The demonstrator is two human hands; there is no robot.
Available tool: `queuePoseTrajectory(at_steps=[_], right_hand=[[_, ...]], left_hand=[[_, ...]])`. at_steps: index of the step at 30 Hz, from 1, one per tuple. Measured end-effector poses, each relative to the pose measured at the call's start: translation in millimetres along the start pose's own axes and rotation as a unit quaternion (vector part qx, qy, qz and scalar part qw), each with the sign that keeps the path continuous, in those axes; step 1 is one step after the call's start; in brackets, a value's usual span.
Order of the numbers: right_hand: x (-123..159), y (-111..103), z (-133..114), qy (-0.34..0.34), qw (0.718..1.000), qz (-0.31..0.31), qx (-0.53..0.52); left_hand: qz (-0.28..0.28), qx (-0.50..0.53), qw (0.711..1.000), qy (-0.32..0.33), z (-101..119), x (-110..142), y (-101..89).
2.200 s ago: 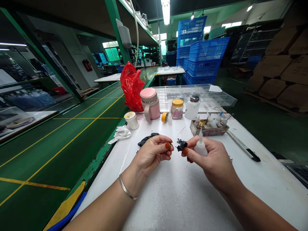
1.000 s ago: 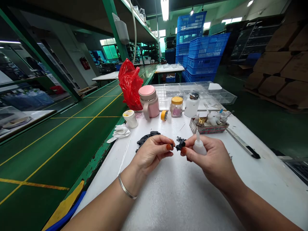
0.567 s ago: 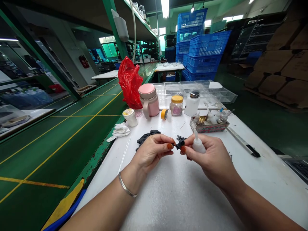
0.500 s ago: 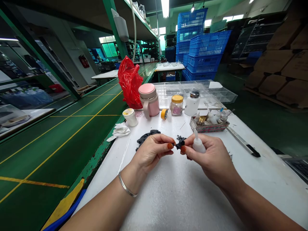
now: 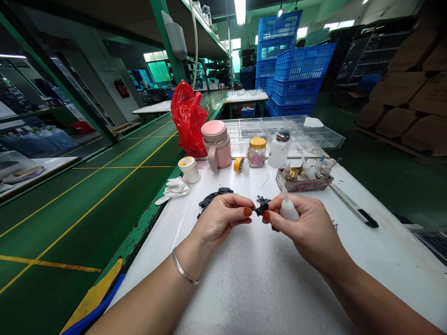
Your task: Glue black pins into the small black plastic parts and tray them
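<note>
left hand [image 5: 220,224] in narrow grip on black part [image 5: 261,210], right hand [image 5: 302,224] gripping white bottle [image 5: 288,210]

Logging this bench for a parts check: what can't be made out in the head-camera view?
Head view:
The small black part: its shape is partly hidden by the left hand and right hand.
The white squeeze bottle: its lower part is hidden by the right hand.
The tiny black pieces beyond the hands: too small to tell their shape.
The tray: its contents are too small and crowded to identify.

I count one left hand [image 5: 220,228], one right hand [image 5: 307,228], one squeeze bottle [image 5: 288,210], one red bag [image 5: 188,121], one pink mug [image 5: 216,144], one tape roll [image 5: 238,164], two yellow-lidded jars [image 5: 257,153]
</note>
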State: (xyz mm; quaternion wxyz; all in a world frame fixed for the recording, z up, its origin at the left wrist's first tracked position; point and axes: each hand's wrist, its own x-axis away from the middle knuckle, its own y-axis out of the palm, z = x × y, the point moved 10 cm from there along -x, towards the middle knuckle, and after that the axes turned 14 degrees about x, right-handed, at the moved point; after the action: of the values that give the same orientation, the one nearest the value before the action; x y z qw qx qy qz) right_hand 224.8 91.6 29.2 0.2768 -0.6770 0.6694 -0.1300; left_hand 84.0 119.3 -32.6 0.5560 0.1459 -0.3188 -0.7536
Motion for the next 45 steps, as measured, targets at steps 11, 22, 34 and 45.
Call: queuePoseTrajectory(at_steps=[11,22,34,45], right_hand=[[5,-4,-7,-0.039,0.998,0.024,0.051],[10,-11,-14,-0.085,0.989,0.098,0.066],[0,3,3,-0.001,0.999,0.017,-0.033],[29,-13,-45,-0.264,0.932,0.179,0.171]], left_hand=[[-0.005,-0.07,0.997,0.023,9,0,3.2],[0.013,-0.072,0.994,0.084,16,1,2.7],[0.004,-0.155,0.978,0.138,29,4,5.7],[0.005,-0.083,0.991,0.1,23,3,5.0]])
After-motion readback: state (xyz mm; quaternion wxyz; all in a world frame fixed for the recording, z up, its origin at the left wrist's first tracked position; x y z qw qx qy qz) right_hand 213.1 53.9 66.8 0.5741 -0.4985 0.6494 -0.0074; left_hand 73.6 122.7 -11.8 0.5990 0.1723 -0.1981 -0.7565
